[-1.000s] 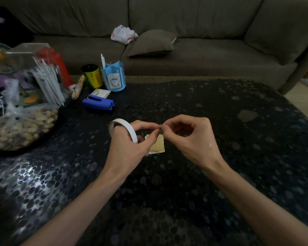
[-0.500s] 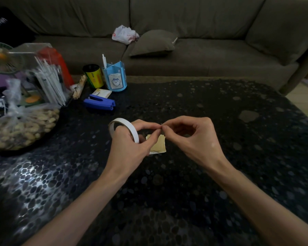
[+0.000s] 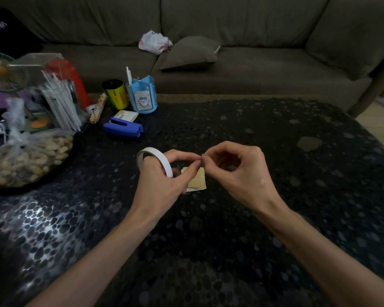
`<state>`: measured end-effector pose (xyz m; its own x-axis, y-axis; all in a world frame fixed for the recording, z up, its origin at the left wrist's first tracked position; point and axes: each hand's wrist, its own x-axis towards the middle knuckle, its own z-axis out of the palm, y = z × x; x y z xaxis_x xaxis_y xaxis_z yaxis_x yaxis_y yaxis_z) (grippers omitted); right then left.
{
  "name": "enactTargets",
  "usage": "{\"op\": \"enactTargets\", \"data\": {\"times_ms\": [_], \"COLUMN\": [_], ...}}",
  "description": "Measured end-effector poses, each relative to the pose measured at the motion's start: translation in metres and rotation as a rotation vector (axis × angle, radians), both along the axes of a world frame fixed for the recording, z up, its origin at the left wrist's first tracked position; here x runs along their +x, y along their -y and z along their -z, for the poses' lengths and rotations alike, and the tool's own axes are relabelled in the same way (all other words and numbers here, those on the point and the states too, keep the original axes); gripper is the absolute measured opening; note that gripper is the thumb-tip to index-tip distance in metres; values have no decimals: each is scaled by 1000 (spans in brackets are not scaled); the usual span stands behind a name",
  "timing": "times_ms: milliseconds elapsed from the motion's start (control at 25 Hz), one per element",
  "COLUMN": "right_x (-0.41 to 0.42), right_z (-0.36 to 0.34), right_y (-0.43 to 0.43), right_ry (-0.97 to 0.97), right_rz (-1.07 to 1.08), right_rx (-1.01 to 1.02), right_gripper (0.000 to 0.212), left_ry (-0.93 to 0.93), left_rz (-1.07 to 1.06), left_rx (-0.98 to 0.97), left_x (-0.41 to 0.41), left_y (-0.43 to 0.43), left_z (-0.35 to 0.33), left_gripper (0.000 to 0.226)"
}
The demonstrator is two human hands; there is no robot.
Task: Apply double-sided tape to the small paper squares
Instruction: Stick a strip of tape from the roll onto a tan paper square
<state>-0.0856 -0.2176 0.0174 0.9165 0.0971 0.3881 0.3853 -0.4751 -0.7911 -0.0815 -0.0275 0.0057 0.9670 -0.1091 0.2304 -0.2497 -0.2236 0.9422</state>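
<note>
My L hand [image 3: 157, 185] grips the double-sided tape roll [image 3: 155, 156]; R hand [image 3: 237, 173] pinches its free end [image 3: 201, 156]. Paper squares [image 3: 197, 181] sit stacked on the tabletop [image 3: 253, 240] just below. I'd pull a short strip slow & taut, no twisting.

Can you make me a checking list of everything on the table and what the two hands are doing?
Surface: dark pebble-patterned table, shiny at the near left.
Job's things: white tape roll; tan paper squares stacked on the table under the fingers.
Clutter: blue stapler, blue pen holder, yellow can, bag of nuts, bundle of white straws, all far left.
Grippers: left hand holds the tape roll; right hand pinches what looks like the tape end, fingertips of both hands meeting.
Cables: nothing seen.
Surroundings: brown sofa with a cushion and a crumpled plastic bag.
</note>
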Motion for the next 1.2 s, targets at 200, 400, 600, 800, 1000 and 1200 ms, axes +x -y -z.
{"op": "enactTargets", "data": {"times_ms": [200,400,600,800,1000,1200], "right_x": [2,2,2,1,-1,-2], "right_z": [0,-1,0,1,0,0], "right_y": [-1,-1,-2,-2,1,1], "right_ry": [-62,-128,-183,-170,-171,-134], "right_rz": [-26,-43,-11,6,9,65], "right_rx": [124,209,279,297,286,247], "right_gripper": [6,8,8,7,12,17], "left_ry": [-11,-2,44,95,59,-68], "left_rz": [7,2,-9,14,43,15], "left_rx": [-36,-42,34,91,8,-91], "left_x": [0,0,1,-1,-4,-3], "left_y": [-1,-2,-3,0,2,3], "left_z": [-1,-3,-1,-1,-4,-6], "left_gripper": [17,20,20,22,22,19]}}
